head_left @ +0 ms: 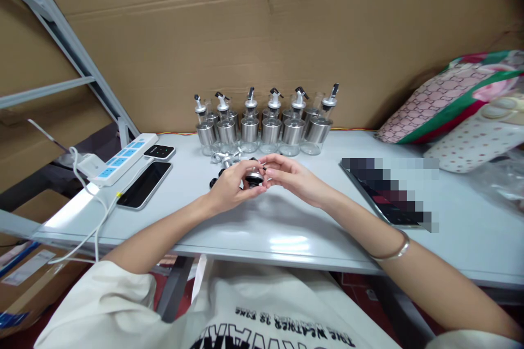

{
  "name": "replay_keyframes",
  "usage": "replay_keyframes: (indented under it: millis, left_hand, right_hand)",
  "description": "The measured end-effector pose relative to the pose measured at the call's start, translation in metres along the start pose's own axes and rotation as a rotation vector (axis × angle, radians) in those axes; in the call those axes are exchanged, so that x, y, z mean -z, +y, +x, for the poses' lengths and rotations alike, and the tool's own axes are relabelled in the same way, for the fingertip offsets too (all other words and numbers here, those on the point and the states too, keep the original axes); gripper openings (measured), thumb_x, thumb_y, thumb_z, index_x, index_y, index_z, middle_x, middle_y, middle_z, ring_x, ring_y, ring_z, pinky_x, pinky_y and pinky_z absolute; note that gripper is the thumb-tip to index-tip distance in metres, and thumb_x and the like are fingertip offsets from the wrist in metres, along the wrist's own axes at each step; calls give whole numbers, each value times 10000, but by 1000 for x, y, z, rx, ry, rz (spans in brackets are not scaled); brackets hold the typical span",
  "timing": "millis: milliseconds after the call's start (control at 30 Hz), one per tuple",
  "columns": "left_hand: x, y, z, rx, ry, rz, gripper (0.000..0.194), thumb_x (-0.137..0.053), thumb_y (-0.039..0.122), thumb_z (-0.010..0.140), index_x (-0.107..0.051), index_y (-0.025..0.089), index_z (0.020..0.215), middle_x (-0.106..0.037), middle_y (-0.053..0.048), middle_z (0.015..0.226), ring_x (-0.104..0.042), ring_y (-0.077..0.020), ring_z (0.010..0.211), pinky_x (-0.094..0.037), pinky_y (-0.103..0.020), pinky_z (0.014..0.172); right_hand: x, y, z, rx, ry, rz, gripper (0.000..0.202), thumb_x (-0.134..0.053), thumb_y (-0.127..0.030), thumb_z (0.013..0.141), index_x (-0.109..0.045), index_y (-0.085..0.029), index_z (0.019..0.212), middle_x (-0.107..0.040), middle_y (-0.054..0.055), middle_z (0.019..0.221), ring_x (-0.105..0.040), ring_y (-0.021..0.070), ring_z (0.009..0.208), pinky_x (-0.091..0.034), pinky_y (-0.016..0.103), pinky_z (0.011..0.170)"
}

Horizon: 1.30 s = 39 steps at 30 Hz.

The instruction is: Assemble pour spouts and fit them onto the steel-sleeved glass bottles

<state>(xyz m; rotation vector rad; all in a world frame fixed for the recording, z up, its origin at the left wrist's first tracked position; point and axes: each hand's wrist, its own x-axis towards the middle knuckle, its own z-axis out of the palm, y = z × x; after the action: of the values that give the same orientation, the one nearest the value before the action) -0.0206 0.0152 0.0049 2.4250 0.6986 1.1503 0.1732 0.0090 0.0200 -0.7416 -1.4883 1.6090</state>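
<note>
My left hand [230,188] is closed around a pourer stopper [254,178], a silver cap with a black plug that points down toward me. Close against it, my right hand [295,179] has its thumb and fingertips pinched together at the stopper's top, by a small dark part [264,168]. Fingers partly hide that part, so its kind is unclear. Behind my left hand lie loose silver spout pieces [226,158], and small black parts [213,182] sit at its left. Several glass-and-steel oil bottles [271,132] stand in rows farther back, the front ones topped with pourers.
On the left of the table [262,232] are a power strip [129,158], a phone [145,185], a small black-faced device [159,152] and white cables. A dark flat device [380,196], partly pixelated, lies right. Patterned bags [454,103] rest at the far right. Cardboard [229,38] walls the back.
</note>
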Motion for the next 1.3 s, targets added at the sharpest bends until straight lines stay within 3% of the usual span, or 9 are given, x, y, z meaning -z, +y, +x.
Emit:
replay_keyframes:
  millis: [100, 233, 400, 600, 767, 1100, 1300]
  left_hand:
    - [1, -2, 0, -62, 14, 64, 424, -524, 572, 832, -497, 198, 1029, -651, -60, 983, -593, -117, 649, -480, -259, 665]
    - [0, -2, 1, -59, -34, 74, 541, -516, 646, 785, -477, 201, 1091, -644, -64, 1022, -575, -99, 588, -484, -288, 708]
    - [0, 4, 1, -57, -87, 131, 408, -460, 483, 904, -435, 202, 1199, -645, -40, 954, -591, -105, 627, -468, -282, 721]
    - [0, 3, 1, -115, 32, 233, 294, -456, 362, 928, -464, 185, 1163, -636, 17, 753, -578, -109, 618, -435, -272, 713]
    - [1, 3, 3, -16, 172, 314, 292, -462, 405, 920, -500, 181, 1104, -655, 12, 755, -567, -123, 622, -420, -298, 742]
    - [2, 1, 2, 36, 161, 358, 348, -477, 494, 897, -568, 177, 1009, -622, 57, 612, -510, -106, 539, -312, -360, 852]
    - [3, 4, 3, 29, 169, 531, 341, -516, 494, 878, -615, 187, 987, -569, 25, 645, -499, -144, 672, -245, -337, 760]
  right_hand:
    - [0, 0, 0, 0, 17, -21, 292, -696, -342, 745, -604, -224, 995, -626, -5, 855, -564, 101, 697, -461, 284, 715]
    - [0, -2, 0, 19, 81, -53, 270, -693, -325, 739, -615, -213, 972, -628, -12, 801, -554, 97, 655, -465, 290, 711]
    - [2, -2, 3, 27, 164, -57, 238, -705, -322, 709, -629, -194, 896, -648, 2, 802, -581, 114, 706, -472, 287, 708]
    - [-1, -6, 3, 38, 207, -65, 265, -712, -355, 686, -614, -186, 865, -628, -21, 697, -570, 108, 635, -456, 288, 685]
    - [-4, -11, 1, 101, 213, -206, 260, -679, -415, 712, -596, -171, 682, -602, -12, 611, -531, 107, 584, -431, 285, 652]
    - [-7, -12, -1, 93, 195, -263, 253, -721, -392, 652, -610, -168, 688, -600, -10, 590, -540, 115, 574, -436, 276, 605]
    - [-7, -11, 1, 108, 230, -283, 214, -708, -349, 640, -596, -168, 657, -579, -16, 561, -525, 111, 552, -417, 268, 582]
